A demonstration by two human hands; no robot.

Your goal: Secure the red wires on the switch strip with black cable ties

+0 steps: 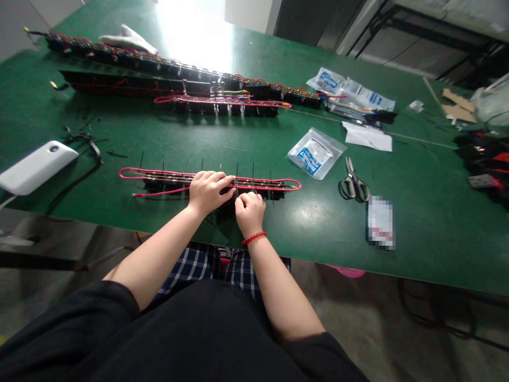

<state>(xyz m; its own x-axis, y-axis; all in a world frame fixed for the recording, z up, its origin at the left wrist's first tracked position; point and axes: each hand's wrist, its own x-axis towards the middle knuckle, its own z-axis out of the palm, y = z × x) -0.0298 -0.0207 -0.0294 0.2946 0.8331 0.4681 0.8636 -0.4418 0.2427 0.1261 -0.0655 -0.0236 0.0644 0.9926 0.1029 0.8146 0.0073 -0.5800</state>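
Note:
A black strip (pixel 258 192) with several wires along its top lies near the table's front edge. A red wire (pixel 296 185) loops around both its ends. Thin black cable ties (pixel 237 170) stand up along the strip, their tails pointing away from me. My left hand (pixel 209 191) lies over the middle of the strip, index finger and thumb closed about the wires. Just right of it, at the near side, my right hand (pixel 250 212) is curled in a pinch against a cable tie; its fingertips are partly hidden.
Longer wired black strips (pixel 159 61) lie at the back. To the right are scissors (pixel 353 183), a clear plastic bag (pixel 316 154) and a blurred packet (pixel 380 223). A white device (pixel 37 167) and loose black ties (pixel 85 138) sit at the left.

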